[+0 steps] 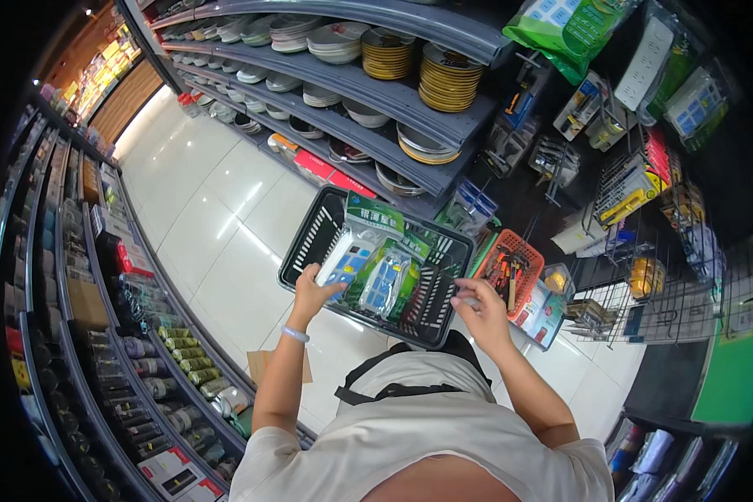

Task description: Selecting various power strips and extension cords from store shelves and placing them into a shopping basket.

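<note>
A black plastic shopping basket [436, 329] with slotted walls is in front of my body. Two packaged power strips with green-and-white cards are in it: a left pack [351, 254] leans at the left wall, and a second pack [386, 282] lies beside it. My left hand [310, 295], with a pale bracelet at the wrist, grips the lower left edge of the left pack, thumb across its front. At the basket's right rim is my right hand [484, 314], fingers loosely bent and apart from the thumb. Whether it touches the rim is unclear.
Ahead, shelves [376, 132] carry stacked plates and bowls. An orange basket [518, 251] of hand tools stands close right of my basket. Wire racks and hooks with packaged goods [634, 194] jut out at right. Another shelf [110, 326] curves along the left; tiled floor [213, 207] runs between.
</note>
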`<action>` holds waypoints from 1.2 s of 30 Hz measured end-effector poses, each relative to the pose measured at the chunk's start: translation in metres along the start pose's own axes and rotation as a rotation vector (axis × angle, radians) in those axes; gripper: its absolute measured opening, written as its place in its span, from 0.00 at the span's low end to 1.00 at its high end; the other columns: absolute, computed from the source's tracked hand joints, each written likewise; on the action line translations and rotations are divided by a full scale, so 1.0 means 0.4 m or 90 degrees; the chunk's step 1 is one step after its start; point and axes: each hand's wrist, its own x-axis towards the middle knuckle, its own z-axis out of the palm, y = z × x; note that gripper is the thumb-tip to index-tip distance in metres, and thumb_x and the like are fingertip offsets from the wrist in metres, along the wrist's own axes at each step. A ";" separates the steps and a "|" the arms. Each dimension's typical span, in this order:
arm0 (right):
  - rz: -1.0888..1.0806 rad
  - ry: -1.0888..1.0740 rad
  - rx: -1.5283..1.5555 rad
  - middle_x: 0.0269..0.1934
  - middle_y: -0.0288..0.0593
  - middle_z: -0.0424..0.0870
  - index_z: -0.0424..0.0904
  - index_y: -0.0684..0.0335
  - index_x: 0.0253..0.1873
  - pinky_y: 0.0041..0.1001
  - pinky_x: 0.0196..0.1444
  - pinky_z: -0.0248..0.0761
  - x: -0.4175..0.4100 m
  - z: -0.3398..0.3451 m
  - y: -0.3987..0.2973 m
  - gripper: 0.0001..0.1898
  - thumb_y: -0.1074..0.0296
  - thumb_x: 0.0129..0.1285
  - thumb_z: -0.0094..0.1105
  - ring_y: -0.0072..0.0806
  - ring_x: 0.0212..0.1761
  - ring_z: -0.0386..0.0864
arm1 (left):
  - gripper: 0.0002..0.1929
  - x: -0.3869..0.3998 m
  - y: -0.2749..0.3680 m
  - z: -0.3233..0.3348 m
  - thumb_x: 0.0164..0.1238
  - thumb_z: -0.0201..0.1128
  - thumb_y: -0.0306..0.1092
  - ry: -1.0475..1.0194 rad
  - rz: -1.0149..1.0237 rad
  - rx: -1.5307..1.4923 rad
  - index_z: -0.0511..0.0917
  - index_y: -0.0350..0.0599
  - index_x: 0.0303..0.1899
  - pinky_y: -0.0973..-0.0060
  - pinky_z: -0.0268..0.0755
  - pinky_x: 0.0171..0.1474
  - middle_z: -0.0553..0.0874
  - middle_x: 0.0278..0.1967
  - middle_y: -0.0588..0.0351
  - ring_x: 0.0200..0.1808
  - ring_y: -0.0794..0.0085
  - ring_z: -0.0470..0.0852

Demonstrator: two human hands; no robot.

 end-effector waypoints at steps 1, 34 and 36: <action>-0.016 -0.009 0.021 0.44 0.44 0.74 0.73 0.66 0.47 0.21 0.34 0.71 0.016 0.002 -0.002 0.15 0.74 0.53 0.59 0.26 0.42 0.75 | 0.20 -0.014 0.010 -0.008 0.34 0.75 0.36 -0.018 -0.001 -0.073 0.72 0.35 0.25 0.75 0.64 0.31 0.72 0.24 0.54 0.27 0.71 0.72; -0.185 0.263 0.124 0.28 0.33 0.77 0.71 0.63 0.34 0.15 0.32 0.66 0.025 -0.674 -0.324 0.08 0.71 0.54 0.62 0.14 0.29 0.72 | 0.24 -0.015 0.814 0.388 0.44 0.70 0.27 -0.499 0.194 -0.425 0.73 0.34 0.46 0.79 0.70 0.45 0.81 0.40 0.55 0.40 0.77 0.78; -0.223 0.273 0.098 0.28 0.33 0.77 0.71 0.63 0.34 0.16 0.32 0.66 0.030 -0.744 -0.364 0.08 0.71 0.54 0.62 0.13 0.29 0.72 | 0.22 -0.020 0.891 0.423 0.47 0.69 0.29 -0.506 0.221 -0.461 0.73 0.34 0.45 0.78 0.70 0.46 0.81 0.39 0.55 0.40 0.77 0.78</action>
